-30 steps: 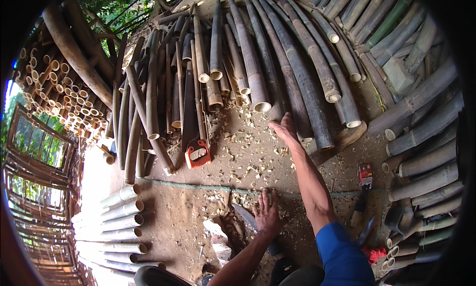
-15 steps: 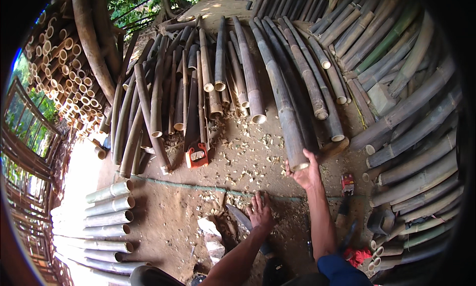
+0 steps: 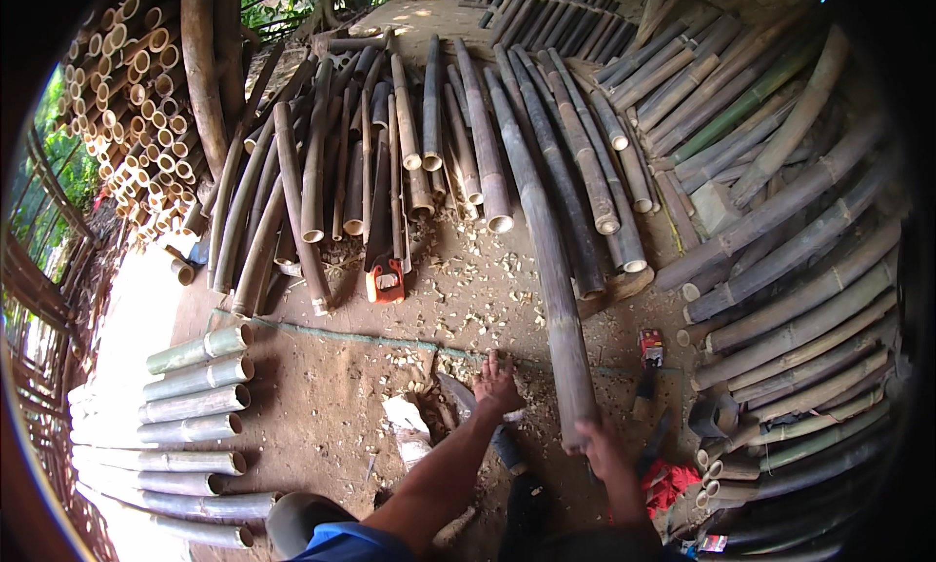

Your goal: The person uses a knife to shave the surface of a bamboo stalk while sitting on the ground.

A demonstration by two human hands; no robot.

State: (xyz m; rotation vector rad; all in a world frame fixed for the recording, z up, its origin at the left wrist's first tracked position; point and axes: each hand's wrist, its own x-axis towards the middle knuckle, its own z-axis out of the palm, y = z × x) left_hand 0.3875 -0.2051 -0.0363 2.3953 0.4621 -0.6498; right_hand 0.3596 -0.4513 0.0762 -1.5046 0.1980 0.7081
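Bamboo pole — long, dark grey w/ brownish patches — is R of saw; R hand grip grasping its near end. L hand, nearer than saw: grip unclenched, fingers spread.

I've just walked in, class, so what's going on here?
A person's right hand holds the near end of a long bamboo pole, which stretches back among other poles. The left hand is spread open beside a blade. An orange-handled saw sits among the poles, and pale chips litter the ground.
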